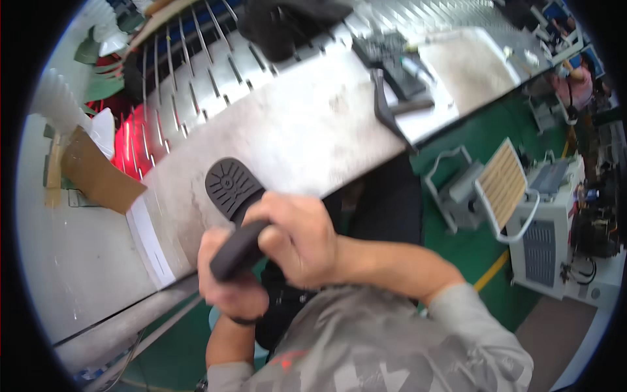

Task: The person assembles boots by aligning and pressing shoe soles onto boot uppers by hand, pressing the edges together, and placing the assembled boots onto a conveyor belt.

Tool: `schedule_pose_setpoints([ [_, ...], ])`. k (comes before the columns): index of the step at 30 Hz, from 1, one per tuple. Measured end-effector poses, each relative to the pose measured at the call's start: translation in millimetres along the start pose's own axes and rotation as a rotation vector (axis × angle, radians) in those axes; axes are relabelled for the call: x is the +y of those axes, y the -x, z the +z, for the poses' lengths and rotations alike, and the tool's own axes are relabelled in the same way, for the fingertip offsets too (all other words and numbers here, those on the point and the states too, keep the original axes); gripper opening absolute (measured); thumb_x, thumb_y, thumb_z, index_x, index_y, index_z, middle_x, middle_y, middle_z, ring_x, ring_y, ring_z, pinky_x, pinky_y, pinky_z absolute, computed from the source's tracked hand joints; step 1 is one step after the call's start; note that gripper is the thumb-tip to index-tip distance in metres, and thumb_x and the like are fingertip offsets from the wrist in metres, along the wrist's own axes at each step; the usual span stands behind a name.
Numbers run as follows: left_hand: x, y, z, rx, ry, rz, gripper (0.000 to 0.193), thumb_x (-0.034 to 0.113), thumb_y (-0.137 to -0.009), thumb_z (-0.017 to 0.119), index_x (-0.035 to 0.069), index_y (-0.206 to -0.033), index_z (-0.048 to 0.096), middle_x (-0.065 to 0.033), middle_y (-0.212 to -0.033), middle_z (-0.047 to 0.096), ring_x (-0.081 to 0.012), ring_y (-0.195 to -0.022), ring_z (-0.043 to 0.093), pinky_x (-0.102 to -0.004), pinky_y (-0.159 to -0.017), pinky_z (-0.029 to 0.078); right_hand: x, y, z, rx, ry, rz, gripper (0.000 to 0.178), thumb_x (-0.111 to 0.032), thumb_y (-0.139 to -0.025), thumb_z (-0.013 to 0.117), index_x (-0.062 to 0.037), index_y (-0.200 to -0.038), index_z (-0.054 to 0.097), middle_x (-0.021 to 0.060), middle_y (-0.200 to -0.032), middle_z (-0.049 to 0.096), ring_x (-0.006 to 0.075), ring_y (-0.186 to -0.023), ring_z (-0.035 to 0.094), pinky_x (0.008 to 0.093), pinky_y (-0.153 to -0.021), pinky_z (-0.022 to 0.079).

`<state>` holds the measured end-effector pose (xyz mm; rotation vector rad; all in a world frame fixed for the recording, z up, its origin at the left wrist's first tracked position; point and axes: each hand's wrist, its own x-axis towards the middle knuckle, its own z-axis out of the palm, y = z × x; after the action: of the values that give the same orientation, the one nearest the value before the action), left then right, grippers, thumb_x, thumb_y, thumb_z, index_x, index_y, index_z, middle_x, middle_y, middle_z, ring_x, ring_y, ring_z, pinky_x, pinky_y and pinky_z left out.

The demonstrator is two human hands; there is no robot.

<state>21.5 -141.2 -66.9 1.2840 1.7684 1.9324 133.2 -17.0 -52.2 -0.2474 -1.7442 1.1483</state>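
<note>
Both my hands are closed around a dark piece of a black shoe sole [240, 250], held over the table's near edge. My left hand [225, 287] grips it from the left and below, slightly smeared by motion. From the right, my right hand [294, 238] wraps round it with the thumb pressed against its side. Just beyond my fingers a rounded sole end with a ribbed tread [228, 186] shows face up. Whether this end belongs to the held piece or to a second sole, I cannot tell, since my hands cover the join.
The pale worktable [294, 117] runs across, with a rack of metal rods [189, 65] behind it. Brown cardboard [101, 170] stands left. Black soles or parts [392, 65] lie at the back right. A wood-slatted chair [503, 189] and a white machine [542, 235] stand right; a person [575, 81] sits beyond.
</note>
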Motion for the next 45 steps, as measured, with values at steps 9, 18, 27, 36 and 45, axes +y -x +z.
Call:
schedule_pose_setpoints([
  [9,8,-71,0,-0.214,-0.082,0.630,0.072,0.073,-0.105,0.052,0.002,-0.106,0.064,-0.0143,-0.098,0.058,-0.0260,-0.085,0.059,-0.0415,-0.071,0.052,12,-8,-82,-0.176,0.226,-0.236,0.057,-0.046,-0.101,0.075,0.0036,-0.129,0.069,0.0225,-0.121,0.070,0.0386,-0.110,0.072,0.0455,-0.093,0.060],
  [18,-25,-212,10,-0.236,0.610,-0.606,0.055,0.047,-0.116,0.051,-0.002,-0.131,0.070,-0.0134,-0.121,0.079,-0.0234,-0.108,0.078,-0.0406,-0.099,0.063,78,-22,-211,-0.178,1.173,0.227,0.047,-0.022,-0.088,0.084,-0.0038,-0.130,0.071,0.0163,-0.116,0.069,0.0368,-0.113,0.063,0.0507,-0.100,0.048],
  [27,-130,-169,18,-0.085,0.030,-0.533,0.041,0.023,-0.108,0.071,-0.008,-0.135,0.069,-0.0115,-0.118,0.077,-0.0164,-0.101,0.073,-0.0328,-0.086,0.059,102,-54,-146,-0.165,1.194,0.267,0.048,-0.024,-0.090,0.081,-0.0054,-0.134,0.073,0.0177,-0.114,0.067,0.0368,-0.113,0.062,0.0507,-0.098,0.047],
  [36,-161,-246,9,-0.040,-0.505,-0.040,0.054,0.037,-0.096,0.077,-0.007,-0.127,0.071,-0.0278,-0.122,0.072,-0.0411,-0.120,0.068,-0.0461,-0.106,0.053,117,-37,-168,0.069,0.728,0.195,0.027,-0.004,-0.093,0.075,0.0042,-0.119,0.074,0.0200,-0.124,0.073,0.0333,-0.117,0.071,0.0402,-0.103,0.054],
  [45,-310,-495,-64,0.191,-1.046,-0.607,0.076,0.049,-0.092,0.064,-0.007,-0.144,0.064,-0.0351,-0.152,0.057,-0.0480,-0.144,0.054,-0.0509,-0.120,0.047,96,-25,-146,-0.111,0.963,0.214,0.049,-0.007,-0.086,0.073,0.0027,-0.134,0.068,0.0235,-0.144,0.067,0.0440,-0.139,0.059,0.0642,-0.128,0.026],
])
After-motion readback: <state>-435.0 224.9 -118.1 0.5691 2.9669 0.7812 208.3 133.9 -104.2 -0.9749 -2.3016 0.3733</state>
